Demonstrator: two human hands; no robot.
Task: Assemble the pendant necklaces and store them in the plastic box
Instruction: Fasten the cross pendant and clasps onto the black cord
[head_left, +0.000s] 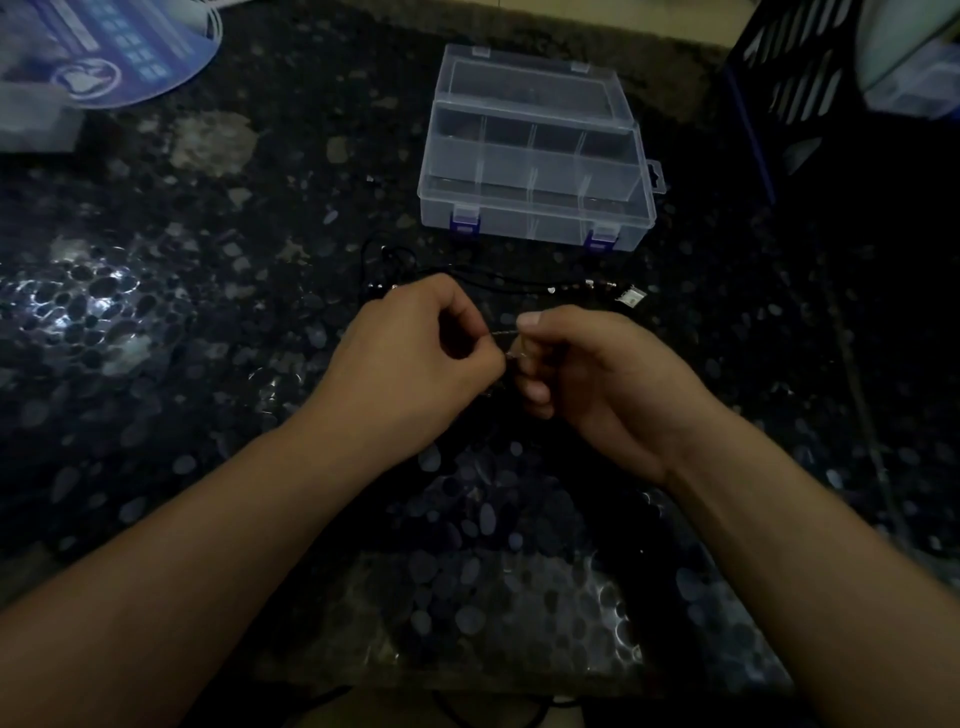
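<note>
Above the worktop (156, 364), hands: a thin necklace piece (503, 335) is pinched between left hand (415, 353) and right hand (597, 374)
Cords: black necklace cords (509, 280) are laid just beyond the hands
Box: the plastic box (535, 156) is seen farther back, lid open

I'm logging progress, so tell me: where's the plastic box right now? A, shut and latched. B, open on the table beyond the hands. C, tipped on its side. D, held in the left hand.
B: the box sits upright on the table with its lid back, beyond the left hand and right hand.
</note>
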